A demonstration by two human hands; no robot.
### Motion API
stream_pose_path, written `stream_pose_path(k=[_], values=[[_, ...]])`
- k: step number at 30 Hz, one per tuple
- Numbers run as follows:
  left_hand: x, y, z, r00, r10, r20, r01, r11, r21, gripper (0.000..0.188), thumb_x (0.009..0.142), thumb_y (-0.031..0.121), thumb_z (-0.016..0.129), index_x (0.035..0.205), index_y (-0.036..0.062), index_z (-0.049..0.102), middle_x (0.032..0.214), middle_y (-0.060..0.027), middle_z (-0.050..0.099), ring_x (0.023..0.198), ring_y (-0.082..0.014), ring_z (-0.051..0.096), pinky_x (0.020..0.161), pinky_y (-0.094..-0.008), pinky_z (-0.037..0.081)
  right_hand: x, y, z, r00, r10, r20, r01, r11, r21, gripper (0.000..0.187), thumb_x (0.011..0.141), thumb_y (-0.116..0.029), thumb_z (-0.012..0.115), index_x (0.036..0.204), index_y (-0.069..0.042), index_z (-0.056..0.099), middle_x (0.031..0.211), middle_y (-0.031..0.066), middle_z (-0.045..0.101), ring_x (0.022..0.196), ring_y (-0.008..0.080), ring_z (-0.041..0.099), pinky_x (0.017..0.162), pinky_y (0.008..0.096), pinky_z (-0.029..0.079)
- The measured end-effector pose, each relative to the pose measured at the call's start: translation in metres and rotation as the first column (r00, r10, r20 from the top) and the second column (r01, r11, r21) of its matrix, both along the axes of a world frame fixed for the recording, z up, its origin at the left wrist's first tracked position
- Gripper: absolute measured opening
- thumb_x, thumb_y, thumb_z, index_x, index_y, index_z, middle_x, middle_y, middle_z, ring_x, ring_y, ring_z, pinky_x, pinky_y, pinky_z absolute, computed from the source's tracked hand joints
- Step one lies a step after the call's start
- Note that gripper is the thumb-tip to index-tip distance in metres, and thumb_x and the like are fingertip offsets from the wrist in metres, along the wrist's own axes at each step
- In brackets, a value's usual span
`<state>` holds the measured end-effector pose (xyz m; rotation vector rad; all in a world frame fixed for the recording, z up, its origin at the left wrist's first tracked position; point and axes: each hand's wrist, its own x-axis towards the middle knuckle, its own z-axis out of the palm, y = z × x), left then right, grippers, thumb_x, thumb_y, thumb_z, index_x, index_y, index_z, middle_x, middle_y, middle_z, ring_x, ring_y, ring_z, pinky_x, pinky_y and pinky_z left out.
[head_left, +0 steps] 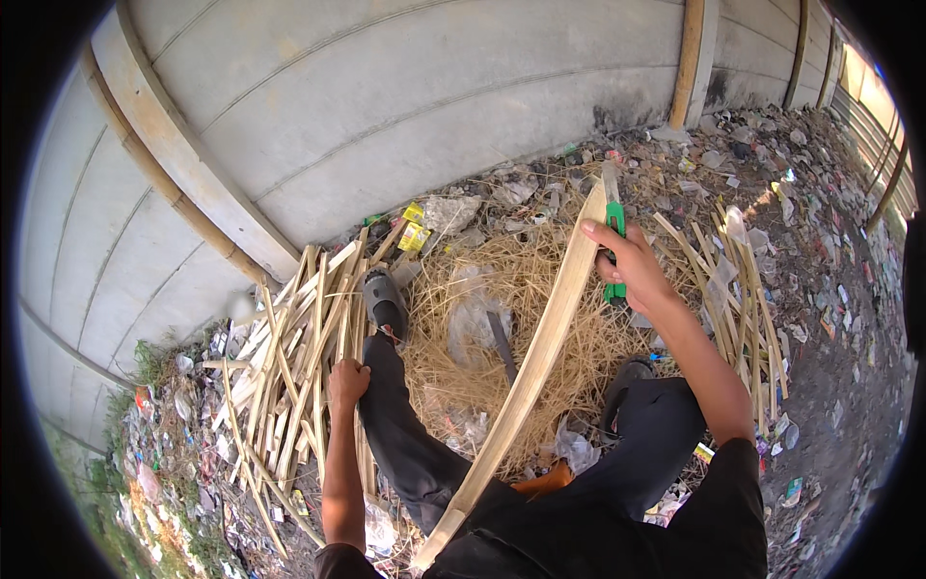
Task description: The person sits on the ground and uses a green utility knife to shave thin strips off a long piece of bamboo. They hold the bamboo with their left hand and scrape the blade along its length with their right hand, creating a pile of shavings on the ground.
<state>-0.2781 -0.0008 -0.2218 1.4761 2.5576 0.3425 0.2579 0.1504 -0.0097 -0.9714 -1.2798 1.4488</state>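
Observation:
My right hand (627, 261) is closed around a green utility knife (615, 217), its blade pointing away from me. The same hand steadies the upper end of a long, pale split-bamboo strip (531, 376). That strip slants down between my legs to my lap, its lower end near my body. To the left, my left hand (348, 382) is curled closed on a bamboo strip (343, 333) at the right edge of a heap of similar strips (289, 367). The palm and much of what it grips are hidden.
Straw-like shavings (453, 386) cover the ground between my feet, with a dark flat blade-like piece (502, 345) on them. More thin strips (748, 309) lie at the right. A grey panel wall (405, 106) stands ahead. Scattered litter (830, 280) spreads to the right.

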Motion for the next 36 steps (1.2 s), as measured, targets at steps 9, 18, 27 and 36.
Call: stream_pose_path(k=[9, 18, 27, 36], values=[[0.006, 0.088, -0.047, 0.996, 0.021, -0.091, 0.014, 0.928, 0.372, 0.020, 0.087, 0.016, 0.077, 0.087, -0.0031, 0.073, 0.090, -0.0296, 0.076, 0.091, -0.0518, 0.073, 0.084, -0.0593, 0.058, 0.024, 0.012, -0.022, 1.000, -0.011, 0.017, 0.012, 0.998, -0.060, 0.033, 0.107, -0.037, 0.073, 0.090, -0.011, 0.062, 0.054, -0.0070, 0.039, 0.046, 0.0051, 0.029, 0.049, 0.0299, 0.021], [-0.052, 0.082, -0.040, 0.961, -0.131, -0.242, 0.081, 0.975, -0.207, 0.035, 0.089, 0.021, 0.063, 0.109, -0.0023, 0.078, 0.121, -0.0311, 0.076, 0.116, -0.0462, 0.073, 0.101, -0.0552, 0.058, 0.093, 0.015, -0.023, 0.988, -0.127, -0.086, 0.123, 0.991, -0.052, 0.030, 0.105, -0.035, 0.074, 0.089, -0.013, 0.061, 0.055, -0.0072, 0.042, 0.044, 0.0050, 0.032, 0.048, 0.0283, 0.023], [0.057, 0.042, 0.126, 0.875, -0.480, -0.067, 0.411, 0.808, -0.423, 0.033, 0.086, 0.034, 0.076, 0.099, 0.0039, 0.080, 0.105, -0.0227, 0.079, 0.105, -0.0440, 0.074, 0.095, -0.0534, 0.058, 0.189, 0.024, -0.047, 0.950, -0.255, -0.179, 0.254, 0.967, -0.027, 0.031, 0.101, -0.035, 0.078, 0.088, -0.012, 0.063, 0.059, -0.0057, 0.049, 0.045, 0.0050, 0.036, 0.047, 0.0271, 0.023], [0.063, 0.041, 0.093, 0.813, -0.582, 0.021, 0.535, 0.731, -0.425, 0.026, 0.087, 0.029, 0.076, 0.097, 0.0055, 0.078, 0.099, -0.0190, 0.078, 0.099, -0.0427, 0.074, 0.089, -0.0539, 0.057, 0.134, 0.048, -0.042, 0.975, -0.159, -0.157, 0.145, 0.985, -0.097, 0.031, 0.099, -0.036, 0.080, 0.094, -0.009, 0.067, 0.067, -0.0022, 0.057, 0.048, 0.0061, 0.041, 0.049, 0.0266, 0.026]])
